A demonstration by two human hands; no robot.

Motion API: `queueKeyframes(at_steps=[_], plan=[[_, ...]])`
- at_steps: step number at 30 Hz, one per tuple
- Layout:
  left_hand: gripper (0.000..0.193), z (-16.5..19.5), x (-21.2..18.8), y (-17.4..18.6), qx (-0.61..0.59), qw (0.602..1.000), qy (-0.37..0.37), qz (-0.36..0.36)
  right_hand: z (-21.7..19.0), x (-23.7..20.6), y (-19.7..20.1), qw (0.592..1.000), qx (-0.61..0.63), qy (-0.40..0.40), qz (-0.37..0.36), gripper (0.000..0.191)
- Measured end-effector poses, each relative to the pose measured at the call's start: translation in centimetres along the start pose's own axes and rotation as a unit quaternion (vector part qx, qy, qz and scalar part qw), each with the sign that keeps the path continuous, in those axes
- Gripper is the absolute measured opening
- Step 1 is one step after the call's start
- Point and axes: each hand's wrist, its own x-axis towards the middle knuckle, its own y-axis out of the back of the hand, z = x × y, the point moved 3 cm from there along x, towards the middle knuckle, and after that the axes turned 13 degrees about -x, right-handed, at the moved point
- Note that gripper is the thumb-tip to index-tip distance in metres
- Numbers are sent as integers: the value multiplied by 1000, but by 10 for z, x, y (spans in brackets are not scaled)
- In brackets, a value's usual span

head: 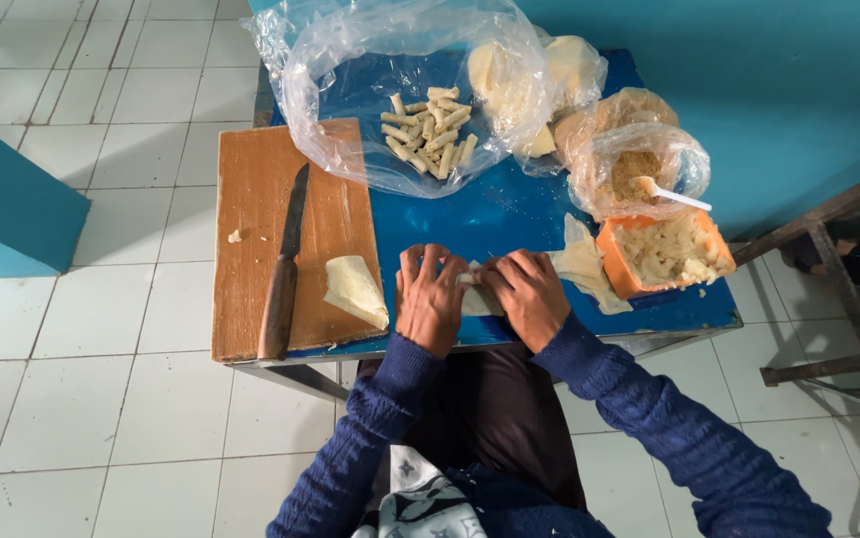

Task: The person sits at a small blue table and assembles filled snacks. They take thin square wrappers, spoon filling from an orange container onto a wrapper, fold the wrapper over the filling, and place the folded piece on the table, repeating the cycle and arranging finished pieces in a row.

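hands: the left hand and right hand are pressing, fingers curled narrow, on a pale thin pastry wrapper.
wrapper: it is lying at the near edge of the blue table top, its long axis running left to right between the hands.
left side: a wooden cutting board is carrying a wood-handled knife, pointing away, and a folded pale wrapper.
right side: an orange tub of crumbly filling.
far: a clear plastic bag of finished rolls.

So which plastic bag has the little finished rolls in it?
The big clear bag lying open at the table's far edge, behind the wooden board, with a pile of small rolls inside. The other bags on its right hold pale sheets and brownish crumbs instead.
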Motion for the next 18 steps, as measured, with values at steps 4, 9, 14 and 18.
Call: queueKeyframes(at_steps=[4,9,14,18], plan=[[28,4,-9,4,-10,999,39,17,2,1,-5,1000,6,15,14,32],[37,3,-13,2,-2,998,57,-3,14,8,-20,996,87,5,-37,40],[40,4,-10,5,-8,998,68,-4,40,16,-24,964,241,-101,-57,34],[48,11,-6,9,-48,998,37,22,53,8,-28,827,490,-222,-165,22]])
